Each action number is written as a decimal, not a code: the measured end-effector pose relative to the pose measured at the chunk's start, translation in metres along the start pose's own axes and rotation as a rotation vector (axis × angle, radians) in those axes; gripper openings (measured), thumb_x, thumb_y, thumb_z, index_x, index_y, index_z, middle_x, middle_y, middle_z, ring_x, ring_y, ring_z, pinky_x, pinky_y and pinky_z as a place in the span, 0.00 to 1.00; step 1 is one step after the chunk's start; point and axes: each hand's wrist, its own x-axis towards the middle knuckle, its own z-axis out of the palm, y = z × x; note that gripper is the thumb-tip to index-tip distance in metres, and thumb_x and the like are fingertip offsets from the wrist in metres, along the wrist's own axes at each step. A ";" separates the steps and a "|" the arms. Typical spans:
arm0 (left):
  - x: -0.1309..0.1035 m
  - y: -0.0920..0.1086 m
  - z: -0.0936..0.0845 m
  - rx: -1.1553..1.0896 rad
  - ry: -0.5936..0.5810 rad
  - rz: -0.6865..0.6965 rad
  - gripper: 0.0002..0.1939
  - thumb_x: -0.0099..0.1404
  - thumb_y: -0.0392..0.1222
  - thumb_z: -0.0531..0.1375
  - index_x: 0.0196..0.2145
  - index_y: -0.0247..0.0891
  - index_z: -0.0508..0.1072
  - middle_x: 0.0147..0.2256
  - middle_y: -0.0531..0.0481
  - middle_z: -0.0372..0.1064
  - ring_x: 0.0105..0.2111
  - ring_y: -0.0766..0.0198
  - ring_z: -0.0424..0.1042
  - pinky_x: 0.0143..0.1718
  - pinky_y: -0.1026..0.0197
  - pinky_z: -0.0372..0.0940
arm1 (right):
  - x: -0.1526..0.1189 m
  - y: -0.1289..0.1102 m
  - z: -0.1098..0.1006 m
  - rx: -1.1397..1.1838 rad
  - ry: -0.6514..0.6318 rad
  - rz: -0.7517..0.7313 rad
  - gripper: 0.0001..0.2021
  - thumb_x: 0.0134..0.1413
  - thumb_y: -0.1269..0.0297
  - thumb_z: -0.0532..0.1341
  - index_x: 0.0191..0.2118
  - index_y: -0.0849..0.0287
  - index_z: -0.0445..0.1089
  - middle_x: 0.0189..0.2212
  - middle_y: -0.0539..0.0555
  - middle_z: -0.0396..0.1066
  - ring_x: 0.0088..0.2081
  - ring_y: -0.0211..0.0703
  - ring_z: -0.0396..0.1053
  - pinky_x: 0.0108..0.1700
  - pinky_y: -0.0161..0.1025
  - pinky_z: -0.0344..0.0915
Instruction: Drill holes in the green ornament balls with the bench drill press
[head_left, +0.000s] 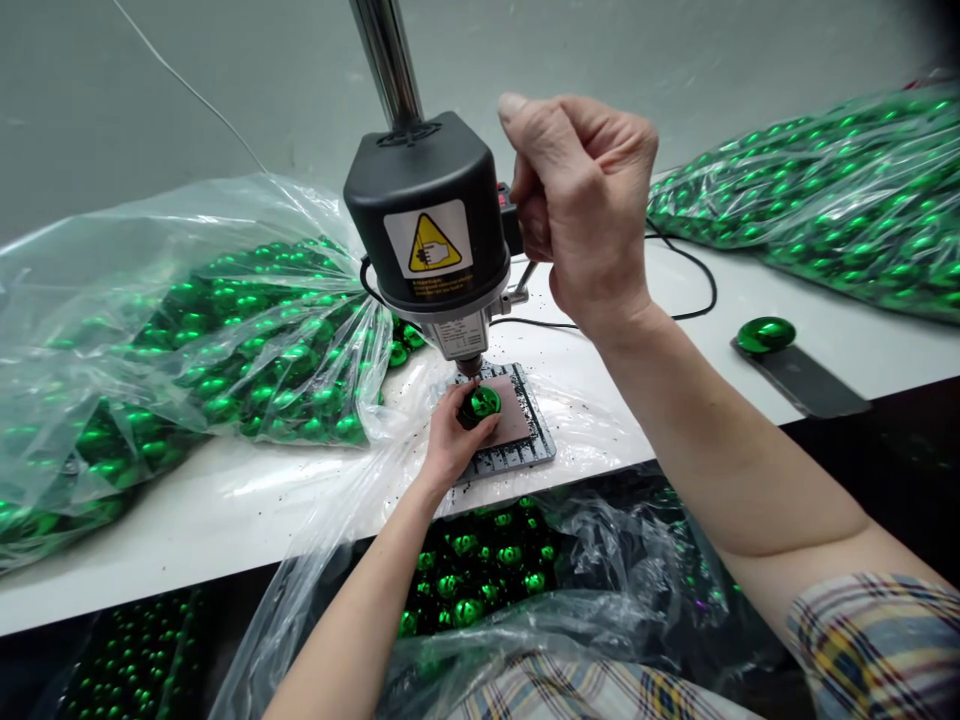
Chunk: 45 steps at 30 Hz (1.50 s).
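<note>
A shiny green ball (486, 401) sits on a pinkish pad (516, 412) over the slotted metal base (541, 432) of a small bench drill press (420, 185). My left hand (448, 440) pinches the ball between thumb and fingers, right below the chuck (470, 367). Whether the bit touches the ball, I cannot tell. Higher up, beside the black motor housing, my right hand (589, 200) is closed around the feed lever (531, 272); only a short metal length of the lever shows below the fist. Dark shavings are scattered around the base.
Clear plastic bags of green balls lie at left (247, 350) and back right (825, 190). An open bag of green balls (469, 575) is below the table edge. One ball (766, 333) rests on a dark phone (814, 385). A black cable (701, 300) crosses the white table.
</note>
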 end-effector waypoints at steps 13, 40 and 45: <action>-0.008 -0.003 0.004 -0.119 0.057 -0.132 0.29 0.54 0.47 0.73 0.51 0.40 0.72 0.49 0.44 0.76 0.50 0.52 0.75 0.55 0.48 0.68 | -0.011 -0.003 -0.004 -0.078 -0.007 -0.067 0.28 0.59 0.50 0.67 0.14 0.52 0.57 0.12 0.46 0.54 0.14 0.34 0.48 0.18 0.42 0.45; -0.007 -0.011 0.004 -0.198 0.029 -0.086 0.29 0.54 0.46 0.74 0.51 0.39 0.71 0.49 0.43 0.76 0.50 0.53 0.74 0.54 0.50 0.68 | -0.088 0.030 -0.043 -0.031 -0.112 -0.613 0.26 0.58 0.74 0.62 0.16 0.56 0.47 0.11 0.42 0.46 0.12 0.31 0.47 0.15 0.36 0.46; -0.008 -0.012 0.003 -0.188 0.019 -0.090 0.30 0.54 0.46 0.74 0.52 0.39 0.71 0.49 0.43 0.75 0.50 0.52 0.74 0.55 0.50 0.67 | -0.087 0.038 -0.045 -0.004 -0.182 -0.726 0.22 0.55 0.77 0.61 0.18 0.55 0.51 0.11 0.41 0.48 0.11 0.30 0.46 0.14 0.36 0.45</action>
